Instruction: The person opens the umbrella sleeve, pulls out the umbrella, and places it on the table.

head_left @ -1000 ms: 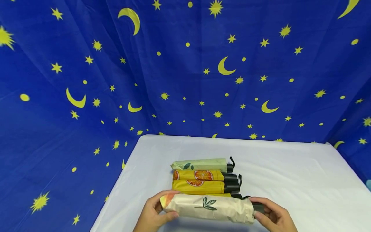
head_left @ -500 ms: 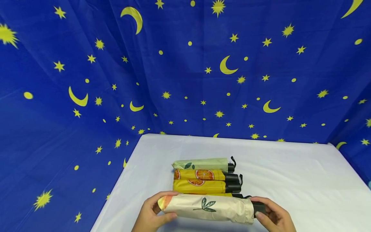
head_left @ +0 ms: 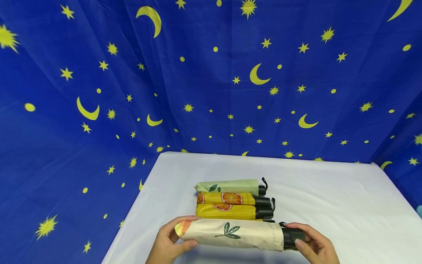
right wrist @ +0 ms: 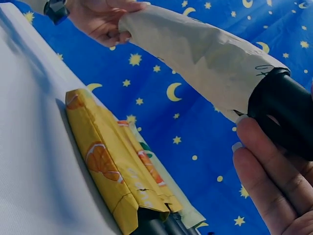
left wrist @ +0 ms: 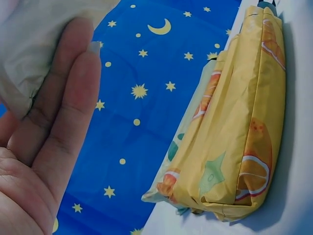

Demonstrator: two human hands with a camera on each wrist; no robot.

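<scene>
The left hand [head_left: 171,240] and right hand [head_left: 317,245] hold the cream umbrella [head_left: 250,235] by cloth end [head_left: 183,228] and black handle [head_left: 291,237] above the tabletop [head_left: 346,205], folded but not yet laid down, while yellow umbrellas [head_left: 239,212], perhaps three, partly hidden, and a green umbrella [head_left: 234,186] already lie in a row.

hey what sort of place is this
Probably a curtained-off work area, perhaps a filming booth: a blue starry curtain hangs around a white table, where umbrellas lie in a row.
</scene>
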